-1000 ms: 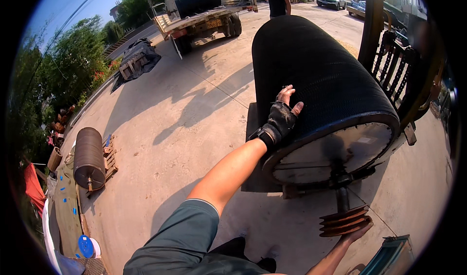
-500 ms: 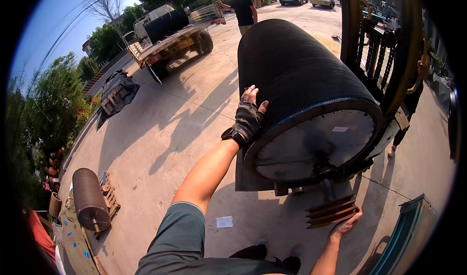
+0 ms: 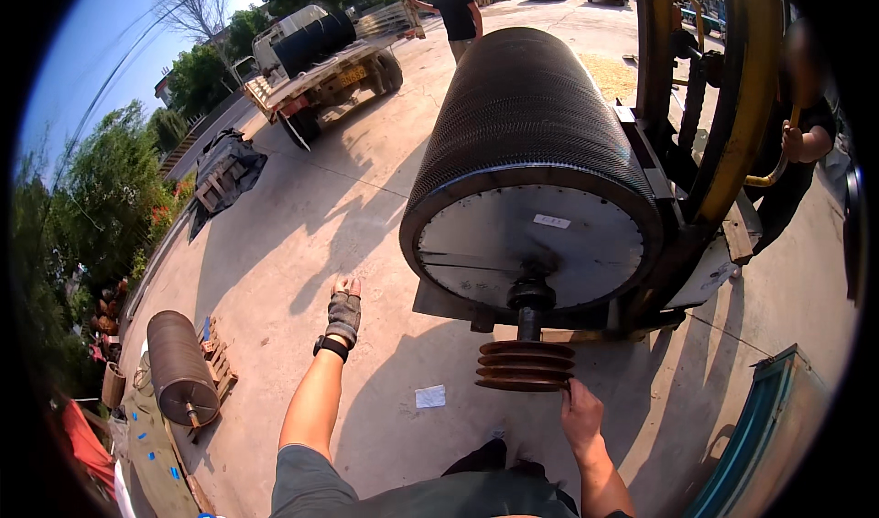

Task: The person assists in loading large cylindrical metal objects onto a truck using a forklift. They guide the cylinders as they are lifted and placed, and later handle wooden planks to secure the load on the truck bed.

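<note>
A large dark drum point(image 3: 540, 106) with a mesh-textured side and a pale round end plate point(image 3: 485, 234) rests on the forks of a lift. From its centre a shaft point(image 3: 528, 324) runs toward me to a rusty grooved pulley point(image 3: 524, 366). My right hand point(image 3: 582, 413), bare, pinches the pulley's right rim between thumb and fingers. My left hand point(image 3: 344, 316), in a dark fingerless glove with a black band at the wrist, hovers over the concrete left of the drum. It is apart from the drum, holding nothing, its fingers loosely stretched.
The yellow lift mast point(image 3: 746, 87) stands right of the drum, with a person's hand point(image 3: 806, 142) by its bar. A flatbed truck point(image 3: 343, 69) and another person point(image 3: 455, 14) are farther back. A smaller roller point(image 3: 179, 362) lies left; a teal metal frame point(image 3: 760, 426) stands near right.
My left hand has come off the drum's side and moved left and down. The drum and pulley have swung left in view, with my right hand still at the pulley's rim.
</note>
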`<state>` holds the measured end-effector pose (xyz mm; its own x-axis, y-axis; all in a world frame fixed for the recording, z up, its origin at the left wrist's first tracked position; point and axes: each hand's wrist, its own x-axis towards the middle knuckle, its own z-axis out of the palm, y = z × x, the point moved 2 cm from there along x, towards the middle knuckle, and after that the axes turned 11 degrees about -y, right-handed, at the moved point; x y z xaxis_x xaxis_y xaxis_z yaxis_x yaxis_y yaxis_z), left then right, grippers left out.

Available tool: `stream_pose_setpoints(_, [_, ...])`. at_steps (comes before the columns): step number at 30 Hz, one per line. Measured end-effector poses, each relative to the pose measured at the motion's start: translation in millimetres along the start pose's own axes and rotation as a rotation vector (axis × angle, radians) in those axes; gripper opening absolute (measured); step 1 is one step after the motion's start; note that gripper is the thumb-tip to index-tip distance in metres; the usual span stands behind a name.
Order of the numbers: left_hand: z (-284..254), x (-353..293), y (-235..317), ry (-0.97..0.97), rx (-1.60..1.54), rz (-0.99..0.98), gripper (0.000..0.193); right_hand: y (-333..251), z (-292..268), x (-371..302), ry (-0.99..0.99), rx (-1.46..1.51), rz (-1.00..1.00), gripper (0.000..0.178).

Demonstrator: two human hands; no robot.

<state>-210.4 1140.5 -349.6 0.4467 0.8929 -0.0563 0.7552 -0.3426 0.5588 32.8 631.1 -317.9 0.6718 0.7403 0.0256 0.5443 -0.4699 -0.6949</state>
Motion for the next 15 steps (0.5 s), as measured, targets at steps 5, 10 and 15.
stream_pose_setpoints(5, [-4.8,-128.9,-67.0,-0.234,0.021,-0.407,0.053,-18.5,23.8,43.3,-0.230,-0.055,-0.111,0.014])
stream_pose_setpoints(10, [-11.0,-269.3,-86.5,-0.531,0.006,-0.785,0.065,-61.9,61.8,67.9,-0.334,-0.109,-0.252,0.016])
stream_pose_setpoints(15, [0.6,-383.2,-181.2,-0.839,0.396,-0.741,0.070,-100.1,101.4,94.1,-0.391,-0.183,-0.354,0.015])
